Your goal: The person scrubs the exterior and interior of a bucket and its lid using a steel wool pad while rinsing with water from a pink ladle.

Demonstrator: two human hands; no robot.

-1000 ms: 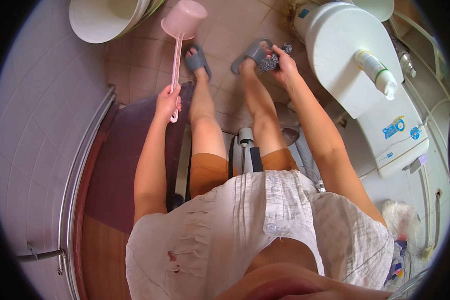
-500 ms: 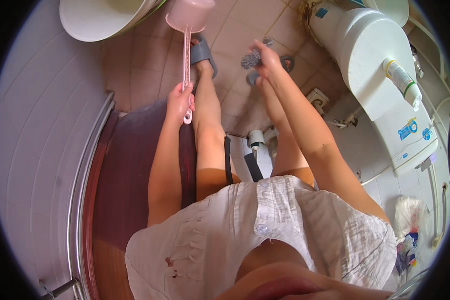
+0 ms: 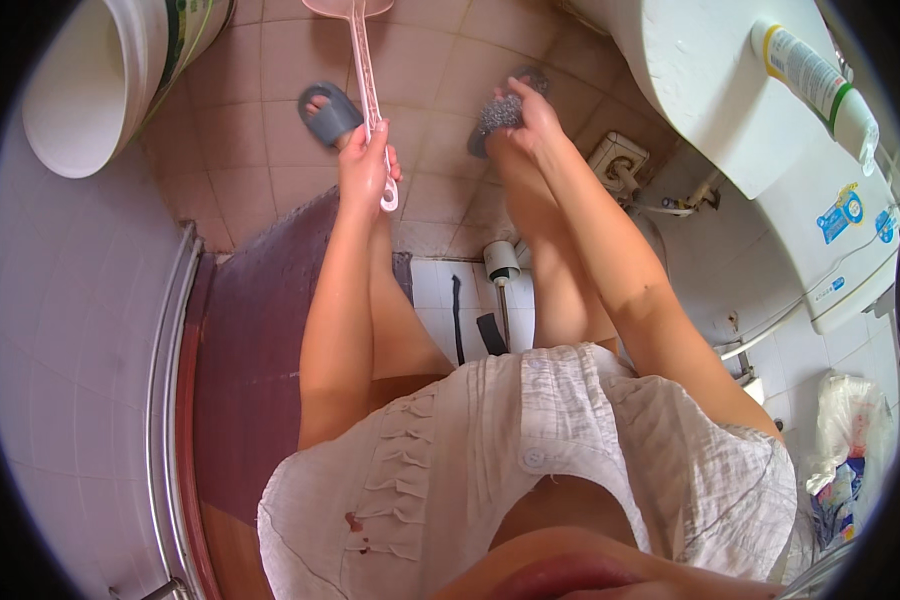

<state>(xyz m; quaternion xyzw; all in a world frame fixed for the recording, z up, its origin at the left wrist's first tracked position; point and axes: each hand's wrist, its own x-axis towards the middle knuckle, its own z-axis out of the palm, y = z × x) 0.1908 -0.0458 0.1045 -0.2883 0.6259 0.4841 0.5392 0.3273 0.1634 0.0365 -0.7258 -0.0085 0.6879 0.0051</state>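
My left hand (image 3: 364, 172) is closed round the lower end of a long pink handle belonging to a water dipper (image 3: 363, 65). The dipper's bowl is mostly cut off by the top edge. In my right hand (image 3: 536, 118) is a grey, curly steel wool scourer (image 3: 497, 116), gripped between thumb and fingers. It hangs in the air above my right foot, partly covering the dark slipper there. A grey slipper (image 3: 330, 116) on my left foot stands on the tiles left of the dipper handle.
A white bucket (image 3: 75, 100) stands at the far left. The white toilet (image 3: 700, 90) fills the right, with a white bottle (image 3: 808, 75) lying on it. Pipes run beside it. A toilet brush holder (image 3: 501, 258) is between my legs, and a plastic bag (image 3: 848, 420) sits at right.
My view has shifted forward, bringing the bucket and toilet closer. My left foot has stepped out to the left. The dipper's bowl has slid toward the top edge; both hands keep their hold.
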